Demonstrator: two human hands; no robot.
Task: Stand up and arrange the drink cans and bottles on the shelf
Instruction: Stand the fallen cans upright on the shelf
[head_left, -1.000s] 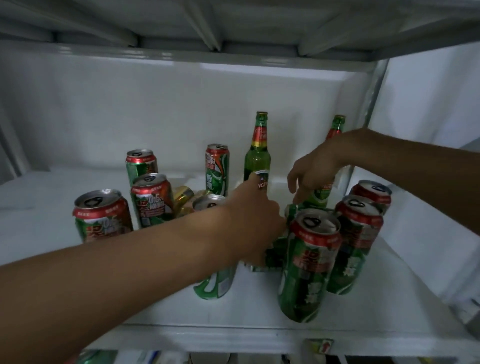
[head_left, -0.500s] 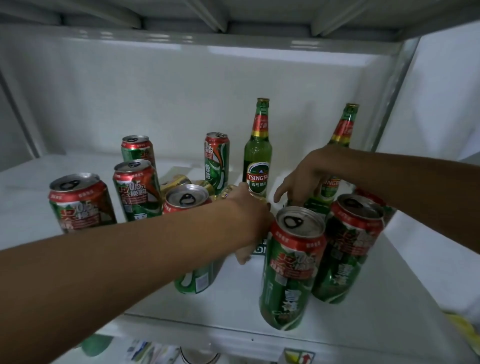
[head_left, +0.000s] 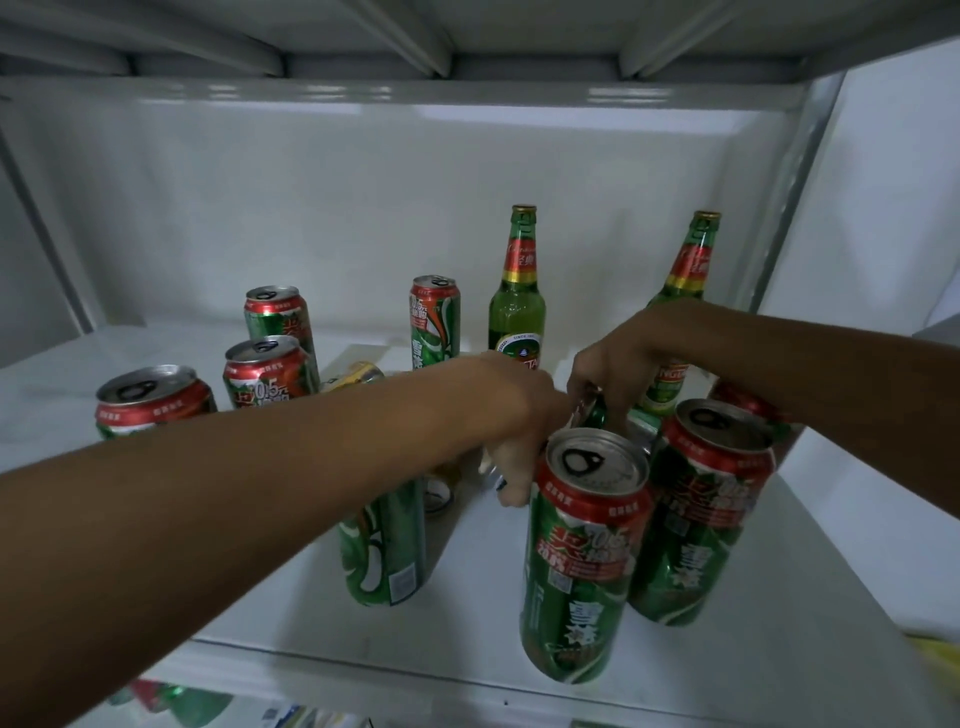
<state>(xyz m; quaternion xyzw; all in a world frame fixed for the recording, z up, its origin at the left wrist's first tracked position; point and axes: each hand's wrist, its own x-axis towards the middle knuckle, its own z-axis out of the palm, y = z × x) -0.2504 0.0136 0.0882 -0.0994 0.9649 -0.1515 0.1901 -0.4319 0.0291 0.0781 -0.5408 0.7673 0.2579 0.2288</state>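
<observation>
White shelf (head_left: 467, 613) with green-and-red drink cans and two green glass bottles. Left hand (head_left: 511, 426) reaches in from the lower left, fingers curled down around a partly hidden object behind the nearest upright can (head_left: 582, 551). Right hand (head_left: 618, 369) comes in from the right, fingertips pinching a lying can (head_left: 592, 410) between the hands. The left bottle (head_left: 518, 296) stands upright at the back; the right bottle (head_left: 685, 280) is behind the right hand. A gold can (head_left: 358, 374) lies on its side at centre left.
</observation>
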